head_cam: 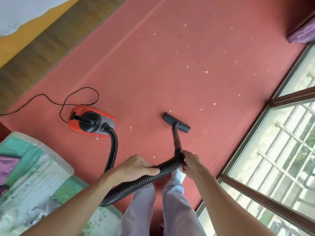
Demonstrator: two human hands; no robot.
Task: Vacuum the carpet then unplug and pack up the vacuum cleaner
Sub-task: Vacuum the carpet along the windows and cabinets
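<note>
Risk: corrugated hose (pixel 113 147) sags in low loop by legs and may snag a shin, or tug canister vacuum cleaner (pixel 90 122) over when pushed ahead. Power cord (pixel 81 92) lies looped behind canister and could tangle under it.

Left hand (pixel 138 165): fingers (pixel 152 170) curled over hose. Right hand (pixel 190 161): clamped on hose-wand joint.

Floor nozzle (pixel 176 122) flat on red carpet (pixel 153 74); white scraps (pixel 206 72) scattered beyond. Cleaner orange-grey with black handle, on carpet left of nozzle.

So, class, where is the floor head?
Head view: the floor head lies on the carpet right of centre, beyond the right hand, vacuum to its left.
</note>
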